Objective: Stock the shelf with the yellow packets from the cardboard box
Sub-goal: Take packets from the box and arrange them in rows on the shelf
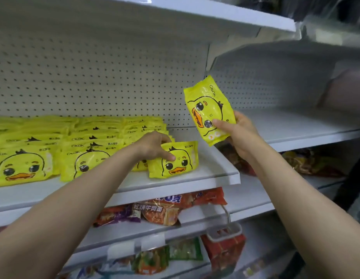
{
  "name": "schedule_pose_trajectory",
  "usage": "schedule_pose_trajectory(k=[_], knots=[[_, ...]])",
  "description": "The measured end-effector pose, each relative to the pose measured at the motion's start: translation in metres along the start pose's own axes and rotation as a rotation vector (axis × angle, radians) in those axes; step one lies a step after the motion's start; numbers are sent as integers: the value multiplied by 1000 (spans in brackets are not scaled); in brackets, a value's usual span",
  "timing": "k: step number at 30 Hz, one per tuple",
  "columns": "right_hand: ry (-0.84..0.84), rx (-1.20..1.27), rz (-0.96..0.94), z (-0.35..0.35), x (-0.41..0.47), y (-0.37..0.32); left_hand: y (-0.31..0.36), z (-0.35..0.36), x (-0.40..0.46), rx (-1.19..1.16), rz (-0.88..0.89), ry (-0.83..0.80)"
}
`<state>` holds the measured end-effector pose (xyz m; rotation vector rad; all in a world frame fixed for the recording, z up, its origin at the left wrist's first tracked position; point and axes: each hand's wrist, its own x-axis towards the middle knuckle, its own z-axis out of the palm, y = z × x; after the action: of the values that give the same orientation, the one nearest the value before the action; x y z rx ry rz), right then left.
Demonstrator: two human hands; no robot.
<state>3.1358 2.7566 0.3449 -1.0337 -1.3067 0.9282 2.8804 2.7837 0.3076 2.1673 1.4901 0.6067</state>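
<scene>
Several rows of yellow duck packets [80, 146] stand upright on the white shelf [215, 176]. My left hand [155, 147] grips the top of one yellow packet [175, 161] at the right end of the rows, its base resting on the shelf. My right hand [240, 133] holds a second yellow packet [210, 109] tilted in the air, above and to the right of the shelf's corner. The cardboard box is out of sight.
A white pegboard [94, 77] backs the shelf and another shelf board [175, 15] runs overhead. Red and orange noodle bags [165, 210] lie on the lower shelf. A neighbouring shelf unit [295, 125] stands to the right, with snack bags [307, 162] below.
</scene>
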Motion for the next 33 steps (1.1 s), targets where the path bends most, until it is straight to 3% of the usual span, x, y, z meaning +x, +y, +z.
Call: schedule_pose_trajectory(k=[11,26,33], knots=[[-164,-39,-53,-54,107,2,44,30,108,234,-59,65],[-149,-86,-55,-56,181,17,-11,3,223,338,-35,45],[-133,-68,-45,-56,188,26,-30,0,252,438,-90,122]])
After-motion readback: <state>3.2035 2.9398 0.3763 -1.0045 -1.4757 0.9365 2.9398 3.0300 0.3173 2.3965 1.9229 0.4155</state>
